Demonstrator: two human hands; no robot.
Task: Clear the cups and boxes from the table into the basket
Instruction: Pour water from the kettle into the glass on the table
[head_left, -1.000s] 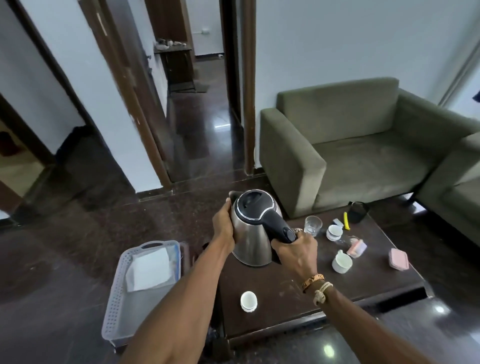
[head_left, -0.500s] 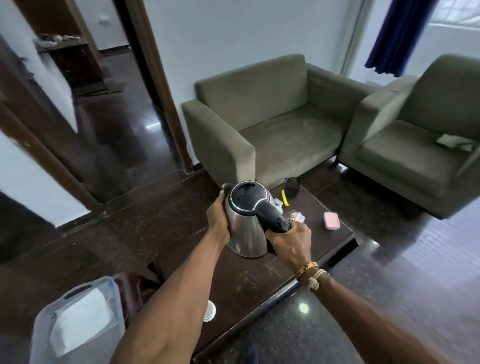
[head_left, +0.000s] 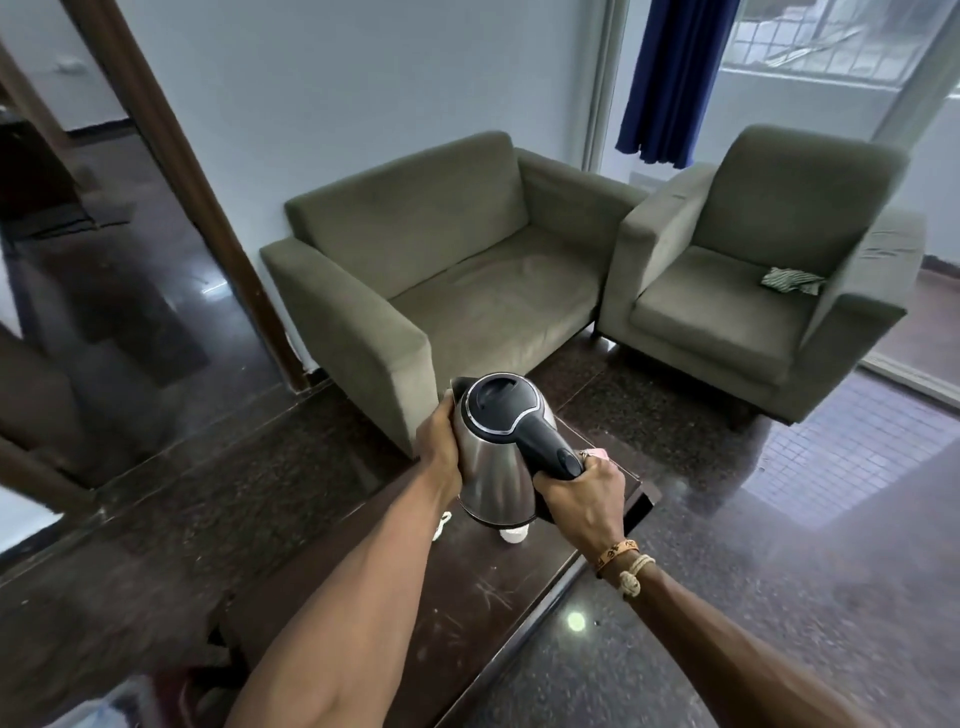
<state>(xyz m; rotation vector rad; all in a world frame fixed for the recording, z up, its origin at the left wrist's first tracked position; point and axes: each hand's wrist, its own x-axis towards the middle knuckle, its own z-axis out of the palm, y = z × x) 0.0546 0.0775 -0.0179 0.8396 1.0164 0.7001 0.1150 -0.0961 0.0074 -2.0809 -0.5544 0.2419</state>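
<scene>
Above the far end of the dark table (head_left: 467, 597): the steel kettle (head_left: 493, 467) is held clear of the surface by both hands. The right hand (head_left: 582, 496) is clenched round the black handle. The left hand (head_left: 441, 449) grips the body's side, fingers passing behind out of view.

Task items in view:
- One white cup (head_left: 514, 533) stands on the table directly beneath the kettle's base, mostly hidden.
- A pink box (head_left: 598, 453) shows only as a sliver behind the right knuckles.
- A pale blur at the lower left corner is possibly the basket (head_left: 98, 714); this cannot be confirmed.

Handling estimate: the cup looks small and light, probably ceramic, so rigid but chippable. Pinch it across the rim or round the wall, with one hand. The box is likely light, stiff plastic; take it by its long sides. Both hands are occupied, so neither can pick anything up until the kettle is put down.
</scene>
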